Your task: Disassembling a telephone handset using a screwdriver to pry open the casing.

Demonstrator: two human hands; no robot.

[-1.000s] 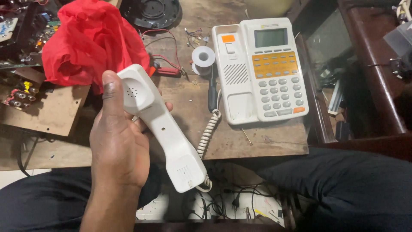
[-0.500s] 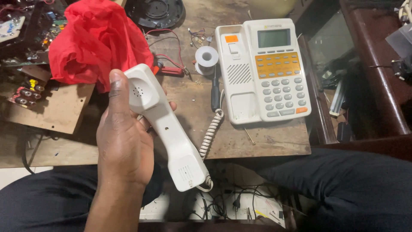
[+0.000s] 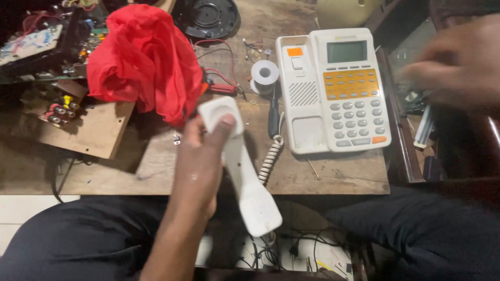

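My left hand (image 3: 199, 162) grips a white telephone handset (image 3: 242, 171), held lengthwise over the front edge of the wooden table (image 3: 333, 174) with its back turned up. A white coiled cord (image 3: 270, 158) runs from the handset toward the white desk telephone base (image 3: 333, 88), which has an orange keypad panel and an empty cradle. My right hand (image 3: 458, 62) is blurred at the upper right, above the area right of the telephone, fingers loosely spread with nothing visible in it.
A red cloth (image 3: 146, 62) lies crumpled at the table's back left beside circuit boards (image 3: 41, 47) and a wooden board (image 3: 94, 130). A roll of solder wire (image 3: 264, 73), a black-handled screwdriver (image 3: 273, 117) and a black round disc (image 3: 205, 15) sit behind the handset. Cables lie on the floor.
The handset has been rotated in my left hand so its back now faces up. My right hand has come into view at the upper right.
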